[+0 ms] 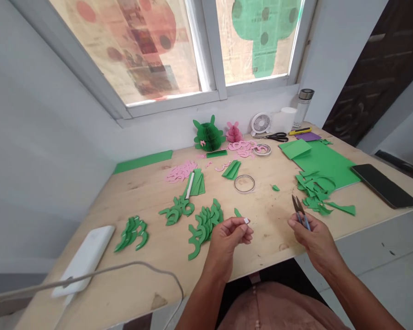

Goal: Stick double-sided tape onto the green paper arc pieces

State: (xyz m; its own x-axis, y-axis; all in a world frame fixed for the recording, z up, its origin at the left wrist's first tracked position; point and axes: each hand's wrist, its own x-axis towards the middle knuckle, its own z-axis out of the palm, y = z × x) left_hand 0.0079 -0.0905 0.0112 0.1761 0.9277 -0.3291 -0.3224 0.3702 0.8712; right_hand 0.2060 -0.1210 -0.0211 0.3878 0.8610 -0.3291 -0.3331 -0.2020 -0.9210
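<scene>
Closest in, left hand (pixel 229 238) has its thumb and fingertips pinched on a small white piece (pixel 246 221), held up over the front part of the table (pixel 261 256); right hand (pixel 315 238) is wrapped round the handles of small scissors (pixel 299 211), blades pointing up and away, tips slightly apart; the two hands are apart. My take: pinch that white bit by its very edge so it doesn't stick or crumple, and keep the blades angled off the left fingertips; a light grip on the handles beats squeezing, imo.

Hard to make out: whether the white bit is tape or paper; the handle ends are mostly hidden in the right palm; a green sliver (pixel 237 212) pokes up just past the left fingers, can't tell if they touch; the stacked green cutouts (pixel 204 227) overlap too much to count, and the left hand may cover an edge. Farther out there's a thin ring (pixel 244 184), maybe a tape roll; at the back, pink cutouts (pixel 242 148) partly hide another roll (pixel 262 150).
</scene>
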